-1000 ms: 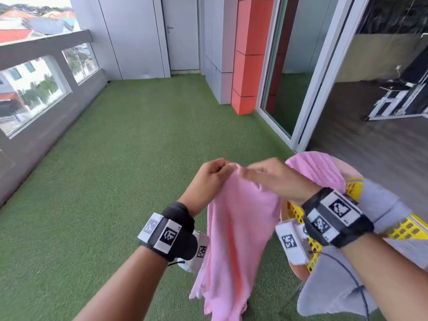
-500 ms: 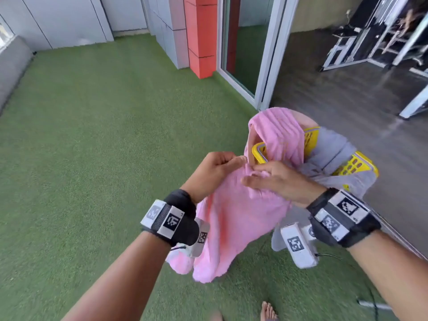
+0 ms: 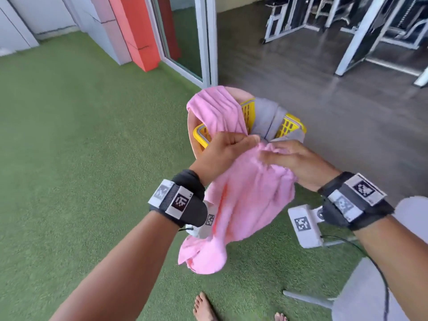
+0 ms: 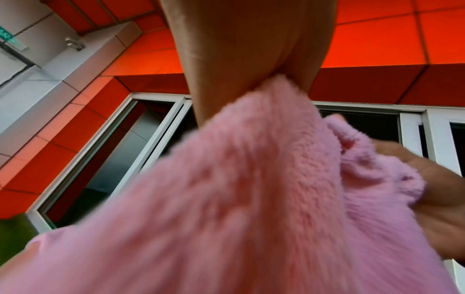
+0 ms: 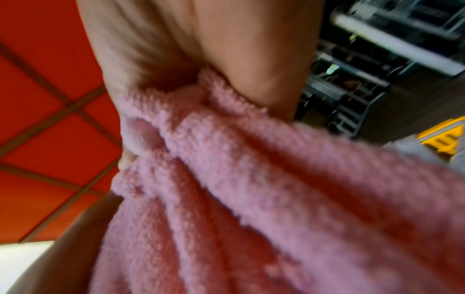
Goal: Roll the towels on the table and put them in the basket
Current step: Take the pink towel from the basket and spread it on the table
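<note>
My left hand (image 3: 222, 151): I pinch the top edge of the pink towel (image 3: 243, 200) with my fingers curled tight on it. The left wrist view shows the fluffy cloth (image 4: 226, 199) squeezed between my thumb and fingers.
My right hand (image 3: 298, 163): I grip the same top edge, just beside my left hand. The right wrist view shows the cloth (image 5: 251, 199) bunched up under my thumb.
How close my hands are: almost touching at the fingertips.
The towel I hold: it hangs down from my hands in folds, up in the air over the grass (image 3: 81, 158). Its bottom end is bunched and dangles below my left wrist.
The basket (image 3: 289, 126): it is yellow with holes in its sides. It sits just past my hands, on a round pinkish table (image 3: 192, 140).
Other pink towel (image 3: 220, 110): it lies draped over the left side of the basket.
Grey towel (image 3: 266, 114): it lies draped over the right side of the basket, touching the other pink towel.
My wrists: each has a black band (image 3: 183, 202) with white tags on it.
My feet (image 3: 203, 306): bare, on the grass below the towel.
Grey seat (image 3: 370, 293): it is low on my right, near my right arm.
Farther away: a red post (image 3: 139, 31), a glass door (image 3: 185, 35) and a dark floor (image 3: 312, 84) with metal frames on it.
</note>
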Demonstrator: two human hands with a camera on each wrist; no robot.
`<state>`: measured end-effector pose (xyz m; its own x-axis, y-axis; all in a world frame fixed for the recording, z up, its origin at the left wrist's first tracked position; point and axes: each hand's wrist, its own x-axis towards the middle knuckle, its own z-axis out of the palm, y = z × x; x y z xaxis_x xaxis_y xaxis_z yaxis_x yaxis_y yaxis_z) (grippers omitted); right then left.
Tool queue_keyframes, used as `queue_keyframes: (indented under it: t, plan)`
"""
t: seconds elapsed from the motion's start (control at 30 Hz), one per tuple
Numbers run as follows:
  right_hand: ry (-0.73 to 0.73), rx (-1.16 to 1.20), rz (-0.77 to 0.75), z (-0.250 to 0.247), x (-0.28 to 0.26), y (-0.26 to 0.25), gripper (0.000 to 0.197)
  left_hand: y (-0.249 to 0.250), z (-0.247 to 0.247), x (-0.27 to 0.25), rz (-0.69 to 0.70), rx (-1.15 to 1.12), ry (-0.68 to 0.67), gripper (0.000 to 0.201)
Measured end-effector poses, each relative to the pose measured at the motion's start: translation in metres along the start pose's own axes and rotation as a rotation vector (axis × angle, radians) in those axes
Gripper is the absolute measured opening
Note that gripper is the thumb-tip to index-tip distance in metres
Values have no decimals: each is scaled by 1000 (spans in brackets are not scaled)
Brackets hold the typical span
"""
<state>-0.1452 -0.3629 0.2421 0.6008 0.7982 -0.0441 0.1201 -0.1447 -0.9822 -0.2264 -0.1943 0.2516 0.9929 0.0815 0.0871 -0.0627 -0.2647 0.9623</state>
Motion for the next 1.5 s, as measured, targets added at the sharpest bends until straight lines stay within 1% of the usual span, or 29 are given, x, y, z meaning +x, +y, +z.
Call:
queue_keyframes:
  t: [0.07,0.13,0.2,0.23,0.27,0.3,0.33,0.37,0.43,0.47,0.5,0.53,0.6,0.63,0.73,0.8,0.87,0.93,1.03,1.07,1.1,1.13,1.2,1.23,1.3,1.33,1.4,1.47,1.5]
  plan:
    - [149,60,-16,-48,-24,5,30,1,35,10,6,-11,-52,47]
    - [273,110,-13,-97,-45,10,27,-2,68,17,-28,0,-87,53]
    - [423,193,-57,-142,-63,18,24,-5,98,24,-54,34,-83,61]
    - [513,255,-79,-162,-71,23,23,-6,112,27,-63,33,-64,61]
    - [581,304,-85,-180,-79,30,22,-7,124,29,-65,26,-40,58]
    - [598,308,-83,-194,-86,36,22,-6,136,31,-62,17,-27,52]
    - [531,268,-64,-204,-93,43,24,-1,148,33,-52,21,-22,46]
    - [389,189,-17,-208,-97,50,30,3,161,37,-42,47,-22,42]
    - [51,74,109,-201,-105,60,39,16,188,47,-21,98,-51,42]
    - [-73,39,151,-197,-106,67,36,21,200,53,-18,107,-65,43]
    - [-122,4,162,-195,-107,71,30,24,210,59,-19,109,-74,44]
    - [-116,-13,155,-195,-106,73,33,27,218,63,-22,99,-77,45]
    - [-34,-5,107,-211,-107,76,59,24,225,68,-48,66,-61,46]
    - [8,5,82,-220,-109,73,58,22,226,68,-65,60,-61,47]
    - [95,-41,41,-249,-110,58,32,21,226,67,-99,93,-55,50]
    - [140,-95,13,-261,-102,48,13,26,226,74,-80,95,-18,48]
    - [191,-212,-21,-273,-86,43,13,33,226,88,-50,83,30,48]
    - [246,-357,-42,-289,-74,41,22,36,231,105,-21,75,72,46]
    - [247,-576,-11,-315,-66,44,55,33,245,123,-16,134,102,39]
    - [250,-652,9,-327,-66,50,62,26,251,124,-14,164,102,38]
    - [271,-713,45,-341,-68,59,65,16,257,122,-18,190,99,39]
    - [298,-756,92,-354,-74,70,62,3,263,116,-34,212,94,40]
    - [324,-861,241,-384,-93,103,50,-32,284,96,-133,264,66,37]
    - [295,-926,330,-397,-109,126,48,-51,299,80,-221,291,27,32]
    - [176,-1021,481,-417,-150,176,49,-84,343,36,-383,342,-116,23]
    - [134,-1033,528,-423,-176,201,47,-97,371,12,-447,347,-194,20]
    - [101,-1030,617,-440,-237,258,35,-117,438,-32,-563,329,-321,22]
    - [89,-1060,689,-458,-309,308,23,-129,514,-62,-621,287,-438,28]
    - [73,-1082,718,-466,-344,328,19,-129,553,-74,-636,247,-482,27]
